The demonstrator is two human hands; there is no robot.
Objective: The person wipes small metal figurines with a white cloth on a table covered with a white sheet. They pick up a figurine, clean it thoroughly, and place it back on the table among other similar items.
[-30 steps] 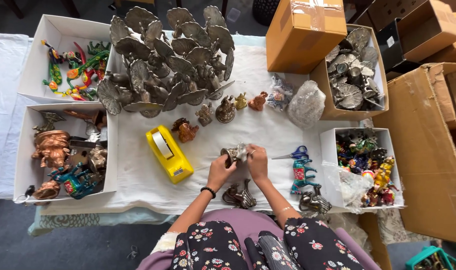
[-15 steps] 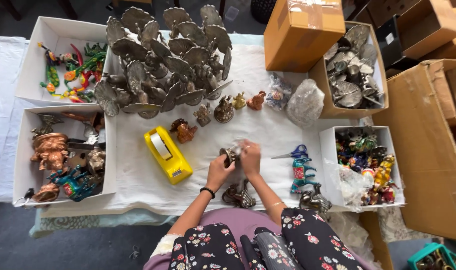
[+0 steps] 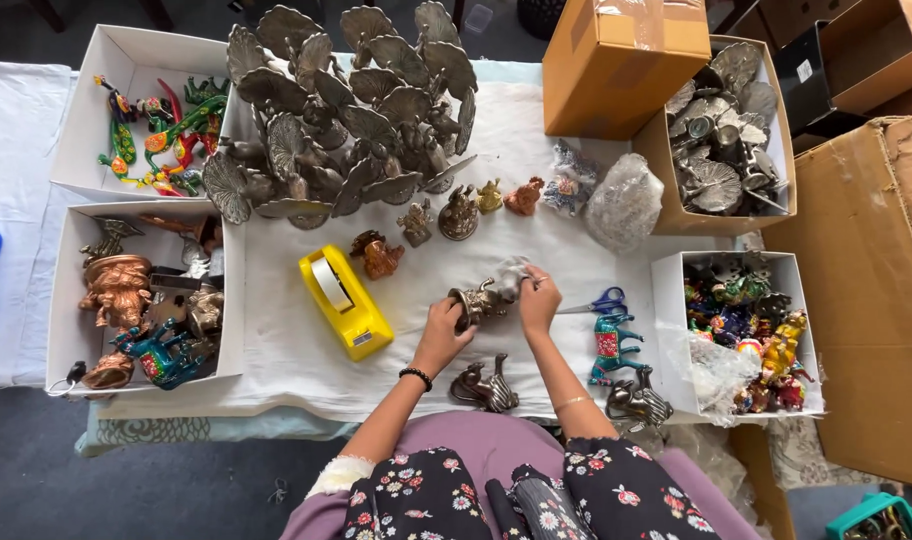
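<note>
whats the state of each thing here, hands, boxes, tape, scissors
left hand: shut on metal figurine
right hand: pinching clear wrap at the figurine
yellow tape dispenser: lying on cloth, untouched
blue scissors: lying flat, blades closed
brown carton: taped shut
white box: open, holds painted figures

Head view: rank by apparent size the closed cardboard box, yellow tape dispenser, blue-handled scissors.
1. closed cardboard box, though it stands taller, nearer the camera
2. yellow tape dispenser
3. blue-handled scissors
</note>
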